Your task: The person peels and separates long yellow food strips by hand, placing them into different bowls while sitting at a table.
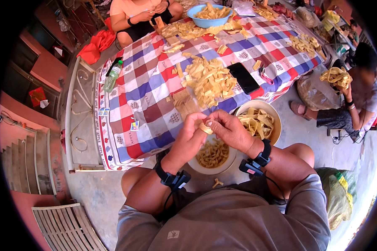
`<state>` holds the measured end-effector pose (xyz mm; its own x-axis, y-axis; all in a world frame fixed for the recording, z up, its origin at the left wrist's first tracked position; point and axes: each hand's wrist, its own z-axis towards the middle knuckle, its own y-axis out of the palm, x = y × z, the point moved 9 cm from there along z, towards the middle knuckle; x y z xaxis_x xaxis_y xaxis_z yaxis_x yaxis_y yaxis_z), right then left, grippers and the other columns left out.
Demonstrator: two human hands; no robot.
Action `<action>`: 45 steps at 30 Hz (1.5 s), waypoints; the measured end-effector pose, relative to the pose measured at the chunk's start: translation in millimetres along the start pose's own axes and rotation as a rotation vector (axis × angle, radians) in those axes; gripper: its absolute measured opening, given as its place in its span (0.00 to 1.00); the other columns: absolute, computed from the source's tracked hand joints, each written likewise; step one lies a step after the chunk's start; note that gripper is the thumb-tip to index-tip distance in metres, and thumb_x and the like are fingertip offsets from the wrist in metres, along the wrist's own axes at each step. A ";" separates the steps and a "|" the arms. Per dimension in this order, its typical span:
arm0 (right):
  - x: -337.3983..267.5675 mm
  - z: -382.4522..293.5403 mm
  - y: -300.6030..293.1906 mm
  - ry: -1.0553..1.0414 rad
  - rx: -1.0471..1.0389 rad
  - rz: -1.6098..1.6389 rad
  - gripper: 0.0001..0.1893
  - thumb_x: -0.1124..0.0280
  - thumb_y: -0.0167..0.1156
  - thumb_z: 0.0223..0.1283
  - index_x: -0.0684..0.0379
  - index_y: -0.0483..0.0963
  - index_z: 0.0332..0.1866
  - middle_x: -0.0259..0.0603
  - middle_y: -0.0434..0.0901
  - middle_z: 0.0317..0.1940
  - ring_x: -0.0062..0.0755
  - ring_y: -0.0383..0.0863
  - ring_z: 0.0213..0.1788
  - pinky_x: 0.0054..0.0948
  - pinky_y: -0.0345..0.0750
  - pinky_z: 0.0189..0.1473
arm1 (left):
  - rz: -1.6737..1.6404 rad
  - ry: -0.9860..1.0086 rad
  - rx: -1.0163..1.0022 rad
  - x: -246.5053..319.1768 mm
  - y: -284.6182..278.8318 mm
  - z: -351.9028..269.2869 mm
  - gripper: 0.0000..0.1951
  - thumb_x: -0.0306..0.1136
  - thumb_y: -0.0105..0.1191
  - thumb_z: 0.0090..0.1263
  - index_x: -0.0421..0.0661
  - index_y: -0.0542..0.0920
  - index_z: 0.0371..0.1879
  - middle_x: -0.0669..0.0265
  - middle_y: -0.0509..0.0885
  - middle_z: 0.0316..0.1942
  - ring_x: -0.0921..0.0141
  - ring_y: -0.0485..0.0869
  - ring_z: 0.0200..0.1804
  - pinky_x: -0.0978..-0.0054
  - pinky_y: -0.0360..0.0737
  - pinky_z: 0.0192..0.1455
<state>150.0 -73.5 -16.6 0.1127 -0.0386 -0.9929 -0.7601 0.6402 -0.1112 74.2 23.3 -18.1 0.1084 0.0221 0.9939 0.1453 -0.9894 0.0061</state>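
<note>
My left hand point(188, 136) and my right hand point(234, 130) meet in front of me above a white basin point(207, 170). Between them is a pale yellow strip point(206, 129), perhaps tofu skin, looped at the left fingers. Right thumb and fingertips pinch it beside the loop; its ends are hidden by the hands. Small knotted yellow pieces point(213, 153) lie in the basin below. To its right, a cream basin point(275, 133) holds long loose strips point(257, 120). Beyond my hands, a heap of short yellow pieces point(207, 81) lies on the checked tablecloth point(150, 103).
A black phone point(243, 78), pink-handled scissors point(266, 77), a wooden board point(184, 102) and a green-tinted bottle point(112, 77) lie on the table. A blue basin point(204, 22) stands at the far side. People sit opposite point(128, 15) and at right point(361, 91). Sacks point(334, 194) stand beside me.
</note>
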 end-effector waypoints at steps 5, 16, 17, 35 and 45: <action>-24.5 -1.6 -10.7 -0.218 0.091 -0.227 0.09 0.67 0.57 0.76 0.62 0.75 0.42 0.26 0.74 0.28 0.12 0.69 0.32 0.19 0.71 0.34 | 0.048 0.123 -0.005 15.2 3.1 -1.4 0.29 0.31 0.44 0.80 0.51 0.52 0.77 0.75 0.69 0.27 0.82 0.64 0.27 0.84 0.64 0.30; -17.2 11.9 -23.9 -0.031 -0.012 0.085 0.06 0.72 0.59 0.71 0.64 0.78 0.42 0.29 0.79 0.33 0.15 0.74 0.39 0.23 0.75 0.42 | 0.076 0.070 -0.038 6.3 7.6 -2.6 0.17 0.33 0.51 0.80 0.42 0.72 0.64 0.70 0.75 0.33 0.78 0.75 0.36 0.80 0.74 0.43; -15.2 10.1 -20.0 -0.028 -0.034 0.075 0.05 0.72 0.60 0.70 0.64 0.78 0.42 0.30 0.79 0.34 0.16 0.75 0.39 0.23 0.75 0.42 | 0.135 0.139 -0.034 7.1 7.0 -0.2 0.15 0.32 0.52 0.79 0.41 0.74 0.60 0.70 0.76 0.34 0.77 0.76 0.38 0.80 0.74 0.45; 0.3 -1.5 2.5 0.103 -0.276 0.023 0.16 0.59 0.51 0.78 0.62 0.74 0.43 0.35 0.76 0.31 0.23 0.75 0.36 0.27 0.75 0.43 | -0.248 0.196 0.098 13.2 -24.0 3.5 0.05 0.28 0.50 0.78 0.42 0.74 0.47 0.64 0.84 0.40 0.73 0.83 0.43 0.73 0.79 0.51; -30.3 -17.3 23.4 -0.159 -0.387 -0.517 0.13 0.61 0.51 0.74 0.59 0.77 0.47 0.54 0.81 0.38 0.59 0.81 0.43 0.47 0.77 0.46 | 0.144 0.057 -0.107 -0.1 -14.6 7.1 0.09 0.27 0.45 0.77 0.42 0.75 0.51 0.67 0.81 0.43 0.77 0.80 0.44 0.77 0.77 0.50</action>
<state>117.7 -70.6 10.1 0.5950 -0.1342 -0.7924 -0.7543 0.2471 -0.6082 79.0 38.8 -19.1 0.0641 -0.1261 0.9899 0.0266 -0.9914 -0.1280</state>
